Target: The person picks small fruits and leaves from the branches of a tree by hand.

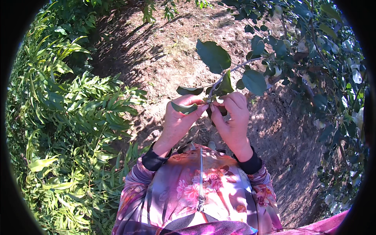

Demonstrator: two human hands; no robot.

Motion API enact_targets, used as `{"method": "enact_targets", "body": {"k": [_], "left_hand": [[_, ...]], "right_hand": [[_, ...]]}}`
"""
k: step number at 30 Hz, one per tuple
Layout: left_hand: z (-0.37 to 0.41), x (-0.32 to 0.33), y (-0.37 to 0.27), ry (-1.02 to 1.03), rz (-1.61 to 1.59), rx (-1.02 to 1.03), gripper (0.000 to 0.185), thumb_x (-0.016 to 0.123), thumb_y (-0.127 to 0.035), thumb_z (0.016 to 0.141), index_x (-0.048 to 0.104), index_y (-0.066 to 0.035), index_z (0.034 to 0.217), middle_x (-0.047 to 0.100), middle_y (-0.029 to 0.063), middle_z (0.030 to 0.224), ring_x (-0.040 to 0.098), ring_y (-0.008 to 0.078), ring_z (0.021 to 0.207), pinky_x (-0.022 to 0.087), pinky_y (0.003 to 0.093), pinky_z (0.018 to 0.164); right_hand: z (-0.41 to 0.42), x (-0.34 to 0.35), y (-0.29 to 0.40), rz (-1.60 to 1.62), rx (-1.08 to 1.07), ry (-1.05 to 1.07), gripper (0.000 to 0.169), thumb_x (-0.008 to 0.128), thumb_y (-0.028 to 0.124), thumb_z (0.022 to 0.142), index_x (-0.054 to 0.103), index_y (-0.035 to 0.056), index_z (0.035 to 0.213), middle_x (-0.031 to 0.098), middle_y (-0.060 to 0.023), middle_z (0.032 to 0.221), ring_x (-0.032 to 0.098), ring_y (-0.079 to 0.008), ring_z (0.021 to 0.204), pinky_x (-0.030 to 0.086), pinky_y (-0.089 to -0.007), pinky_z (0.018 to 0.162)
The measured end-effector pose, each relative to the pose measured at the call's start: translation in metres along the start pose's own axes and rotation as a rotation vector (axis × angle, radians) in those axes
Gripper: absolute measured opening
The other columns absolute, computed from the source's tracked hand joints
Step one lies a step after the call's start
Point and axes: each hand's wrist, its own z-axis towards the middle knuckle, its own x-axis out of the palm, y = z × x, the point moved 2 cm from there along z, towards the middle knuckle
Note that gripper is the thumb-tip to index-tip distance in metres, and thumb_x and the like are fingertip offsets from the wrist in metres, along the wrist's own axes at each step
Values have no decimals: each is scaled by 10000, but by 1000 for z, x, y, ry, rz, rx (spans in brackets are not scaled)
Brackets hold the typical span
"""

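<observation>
My left hand (178, 119) and my right hand (233, 119) meet at the tip of a thin leafy branch (218, 81) in front of my chest. Thumb and forefinger of each hand pinch the shoot where small leaves bunch together; the fingers hide exactly what lies between them. A curled leaf (184, 108) lies across my left thumb and fingers. Broad dark green leaves (213, 56) stand out along the branch, and one round leaf (254, 82) hangs to the right of it. The branch runs up and right into a tree.
The fruit tree (305, 55) on the right bears several pale fruits, some seemingly in translucent bags (356, 75). Dense narrow-leaved foliage (88, 117) crowds the left side. Between them runs bare, sunlit soil (179, 55) with shadows. My floral zip jacket (202, 188) fills the bottom.
</observation>
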Motion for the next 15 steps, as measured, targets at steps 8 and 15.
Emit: {"method": "enact_targets", "body": {"k": [8,15], "left_hand": [[2,3,9,46,-125,61,177,698,-8,834,688,-2,1011,663,32,897,598,85,806,481,232,690],[0,3,8,7,266,181,213,719,39,733,672,10,939,657,88,878,651,190,818,513,291,735]], "right_hand": [[9,-8,13,131,27,10,216,744,59,747,667,70,949,605,-38,794,539,-237,758,395,-362,754],[16,-7,7,161,-105,35,169,732,79,756,635,100,893,588,-14,712,556,-224,689,389,-360,758]]}}
